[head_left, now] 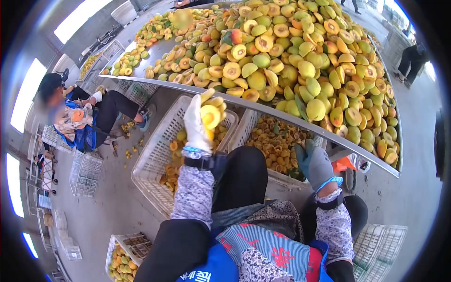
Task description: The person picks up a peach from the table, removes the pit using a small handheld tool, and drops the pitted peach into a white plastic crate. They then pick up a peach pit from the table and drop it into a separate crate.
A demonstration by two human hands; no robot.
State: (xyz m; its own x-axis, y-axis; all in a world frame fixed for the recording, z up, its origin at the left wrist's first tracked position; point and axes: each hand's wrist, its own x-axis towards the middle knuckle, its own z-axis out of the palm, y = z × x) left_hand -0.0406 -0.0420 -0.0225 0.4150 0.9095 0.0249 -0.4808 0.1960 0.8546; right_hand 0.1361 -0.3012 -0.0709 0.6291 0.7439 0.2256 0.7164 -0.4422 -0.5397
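My left hand (196, 124), in a white glove, is closed around yellow peach halves (211, 116) just below the metal table's front edge. One half shows a hollow in its cut face. Below this hand, a white crate (151, 162) contains more yellow fruit pieces. My right hand (315, 164), in a grey glove with blue-green fingers, hangs at the right side of a second crate (239, 134) full of brownish-yellow scraps (277, 143). Its fingers look curled, and whatever they may hold is hidden.
The sloping metal table (162, 49) bears a big heap of cut peaches (300, 61). A co-worker (77, 113) sits at the left near stacked crates (86, 174). A fruit crate (136, 244) stands at lower left, another crate (379, 249) at lower right. An orange bag (344, 164) lies beneath the table.
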